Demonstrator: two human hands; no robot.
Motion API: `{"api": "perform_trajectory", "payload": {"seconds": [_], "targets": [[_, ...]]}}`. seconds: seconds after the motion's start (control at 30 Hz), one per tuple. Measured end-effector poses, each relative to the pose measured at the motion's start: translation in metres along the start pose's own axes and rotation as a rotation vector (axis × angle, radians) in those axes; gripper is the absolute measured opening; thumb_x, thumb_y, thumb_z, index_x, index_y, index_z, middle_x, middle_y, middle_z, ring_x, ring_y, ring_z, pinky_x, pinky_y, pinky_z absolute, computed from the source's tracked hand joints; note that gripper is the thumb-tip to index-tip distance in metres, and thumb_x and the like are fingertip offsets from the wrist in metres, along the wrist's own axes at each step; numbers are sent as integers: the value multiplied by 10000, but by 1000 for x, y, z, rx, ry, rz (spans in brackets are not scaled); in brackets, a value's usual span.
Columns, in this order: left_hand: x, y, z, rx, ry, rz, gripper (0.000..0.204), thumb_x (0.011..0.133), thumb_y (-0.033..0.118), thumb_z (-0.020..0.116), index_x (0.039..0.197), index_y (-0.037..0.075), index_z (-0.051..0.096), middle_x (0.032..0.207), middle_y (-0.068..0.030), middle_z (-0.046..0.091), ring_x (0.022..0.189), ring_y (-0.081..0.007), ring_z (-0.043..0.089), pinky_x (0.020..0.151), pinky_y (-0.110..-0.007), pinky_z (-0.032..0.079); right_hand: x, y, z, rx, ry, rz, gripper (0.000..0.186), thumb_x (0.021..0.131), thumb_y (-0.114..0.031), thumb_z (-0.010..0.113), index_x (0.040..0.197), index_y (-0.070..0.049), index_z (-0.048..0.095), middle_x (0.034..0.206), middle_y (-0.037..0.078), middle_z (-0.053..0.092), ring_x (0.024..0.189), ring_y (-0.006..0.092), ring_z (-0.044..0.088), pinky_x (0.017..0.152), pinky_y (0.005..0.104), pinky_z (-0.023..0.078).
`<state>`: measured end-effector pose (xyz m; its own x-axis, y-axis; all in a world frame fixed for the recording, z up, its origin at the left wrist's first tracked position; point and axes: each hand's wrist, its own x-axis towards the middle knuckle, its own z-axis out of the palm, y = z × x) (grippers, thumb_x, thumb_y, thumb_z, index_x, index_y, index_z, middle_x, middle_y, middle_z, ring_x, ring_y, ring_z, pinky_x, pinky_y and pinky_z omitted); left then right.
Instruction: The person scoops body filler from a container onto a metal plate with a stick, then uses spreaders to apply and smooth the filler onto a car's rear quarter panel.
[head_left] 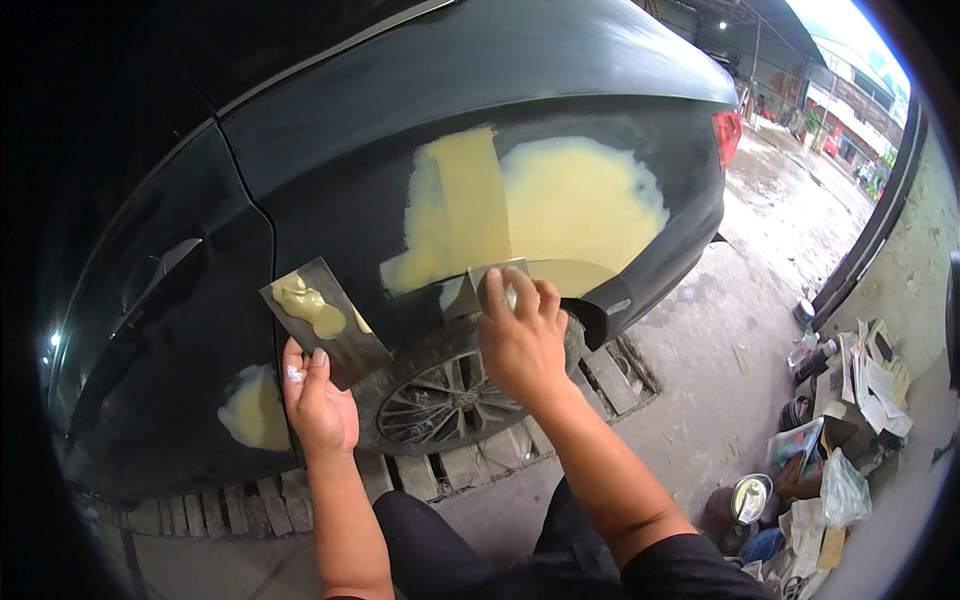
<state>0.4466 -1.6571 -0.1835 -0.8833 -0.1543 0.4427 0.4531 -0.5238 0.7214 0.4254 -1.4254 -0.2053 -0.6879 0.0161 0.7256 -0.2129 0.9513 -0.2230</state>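
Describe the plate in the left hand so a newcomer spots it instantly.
Find the dark car and its wheel. Up and left of that is the plate, in the left hand. Unlike the blade in the right hand, it bears thick yellowish paste.

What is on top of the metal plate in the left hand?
Yellowish paste lies on the plate, leaving part bare; the surface beneath the paste is hidden.

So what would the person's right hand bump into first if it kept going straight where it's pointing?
Probably the yellow patch on the side of the dark car, with the right hand's scraper getting there first. The scraper looks very close or touching, but I can't tell which.
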Motion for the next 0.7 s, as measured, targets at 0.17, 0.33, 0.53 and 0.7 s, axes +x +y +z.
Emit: {"api": "perform_trajectory", "payload": {"seconds": [0.17,0.33,0.53,0.7], "targets": [[-30,-5,15,-29,14,-132,356,948,39,492,1300,-9,465,1241,-115,569,1159,-202,528,1034,-375,396,-32,4,-21,356,-101,12,529,841,-169,619,1342,-52,495,1348,160,444,1218,379,418,950,489,388],[-54,-18,36,-99,-28,-270,367,931,25,493,1294,-9,463,1246,-125,568,1166,-209,534,1033,-384,413,-53,4,-67,1264,-365,-55,473,923,-123,570,1368,9,479,1348,183,446,1269,318,427,1075,389,324],[-60,-10,55,-68,-31,-227,373,958,16,465,1328,-19,436,1242,-118,571,1141,-180,537,1018,-347,418,-76,29,-57,677,-314,-26,422,897,-74,601,1310,-11,538,1323,191,470,1216,350,483,1017,384,406],[-62,-14,58,97,-80,-143,366,975,36,454,1333,-36,427,1197,-114,594,1081,-138,553,965,-288,422,-46,11,-92,419,-106,-177,460,811,-120,695,1257,-79,590,1261,151,529,1202,374,487,977,450,415]]}}
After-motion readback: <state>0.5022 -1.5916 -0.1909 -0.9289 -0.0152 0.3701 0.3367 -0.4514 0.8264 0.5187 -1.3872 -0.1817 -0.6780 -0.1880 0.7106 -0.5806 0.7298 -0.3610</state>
